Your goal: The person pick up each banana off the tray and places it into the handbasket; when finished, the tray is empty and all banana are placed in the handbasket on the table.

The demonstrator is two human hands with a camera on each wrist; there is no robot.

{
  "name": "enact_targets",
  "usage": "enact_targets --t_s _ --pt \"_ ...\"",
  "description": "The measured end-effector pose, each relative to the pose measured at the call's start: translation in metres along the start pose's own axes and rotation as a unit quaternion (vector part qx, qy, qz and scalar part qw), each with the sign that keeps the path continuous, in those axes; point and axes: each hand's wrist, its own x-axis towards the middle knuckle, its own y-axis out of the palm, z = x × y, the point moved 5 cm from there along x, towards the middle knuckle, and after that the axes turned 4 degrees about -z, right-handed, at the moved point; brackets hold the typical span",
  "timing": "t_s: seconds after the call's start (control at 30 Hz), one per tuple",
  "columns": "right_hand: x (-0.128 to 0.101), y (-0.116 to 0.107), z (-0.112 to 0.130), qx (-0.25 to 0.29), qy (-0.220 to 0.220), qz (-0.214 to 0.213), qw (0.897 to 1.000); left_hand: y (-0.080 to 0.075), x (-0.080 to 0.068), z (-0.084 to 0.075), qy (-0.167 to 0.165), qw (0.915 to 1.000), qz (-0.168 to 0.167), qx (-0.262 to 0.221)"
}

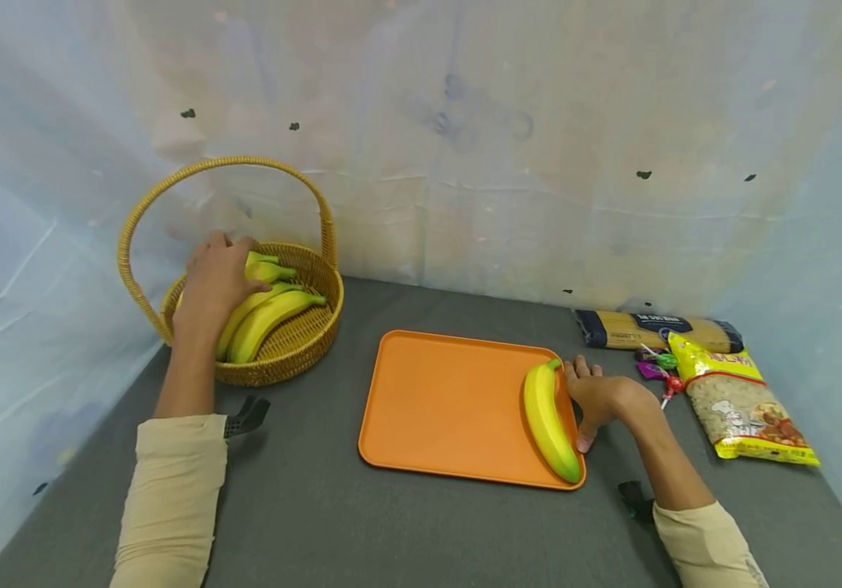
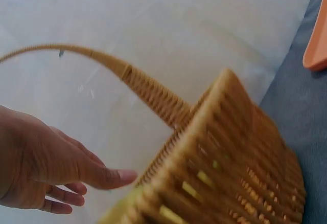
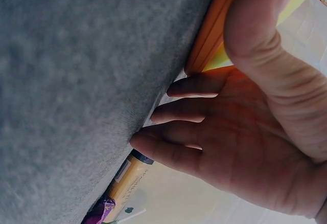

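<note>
Your worktop (image 1: 332, 506) is a grey mat backed by a pale sheet. On it, largest first: a wicker basket (image 1: 296, 343) with a tall hoop handle at the left, an orange tray (image 1: 450, 400) in the middle, then packets at the right — a spaghetti pack (image 1: 656, 331), a yellow bag of dry goods (image 1: 747, 404) and a few small sweets (image 1: 659, 366) between them.

A bunch of bananas (image 1: 266, 314) lies in the basket. Your left hand (image 1: 216, 282) rests on top of that bunch, fingers curved over it; whether they actually grip is not clear from the head view. A single banana (image 1: 549, 420) lies along the tray's right edge. Your right hand (image 1: 600, 398) sits on the worktop just beside that edge, fingers loosely bent, thumb against the tray rim, holding nothing.

Judgement: you look mid-transfer, one banana on the tray and the next pick starting at the basket. The next move calls for a firm hold on one banana and a lift that passes under the handle.

The left wrist view shows your left hand (image 2: 46, 168) with fingers relaxed and apart beside the basket wall (image 2: 230, 162), which the head view hides. The right wrist view shows your fingers (image 3: 189, 116) lying on the mat beside the tray rim (image 3: 214, 29), and the spaghetti pack (image 3: 127, 175) beyond.
</note>
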Motion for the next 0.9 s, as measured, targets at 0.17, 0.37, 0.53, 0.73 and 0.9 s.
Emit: enact_targets --t_s 0.17,0.37,0.53,0.73,0.9 --pt "0.000 0.000 0.001 -0.003 -0.006 -0.002 1.000 -0.011 -0.003 -0.032 0.045 0.9981 -0.041 -0.005" --pt "0.006 0.002 -0.005 -0.009 -0.013 -0.002 1.000 -0.002 -0.011 -0.106 0.171 0.9810 -0.090 -0.016" --pt "0.037 0.015 -0.032 -0.019 -0.014 0.004 1.000 0.026 -0.030 -0.182 0.304 0.9471 -0.053 -0.090" --pt "0.036 0.014 -0.031 0.000 -0.005 0.004 1.000 0.083 -0.072 -0.258 0.412 0.8982 0.088 -0.125" --pt "0.010 0.003 -0.008 0.006 -0.003 0.007 1.000 0.124 -0.111 -0.298 0.506 0.8427 0.161 -0.090"
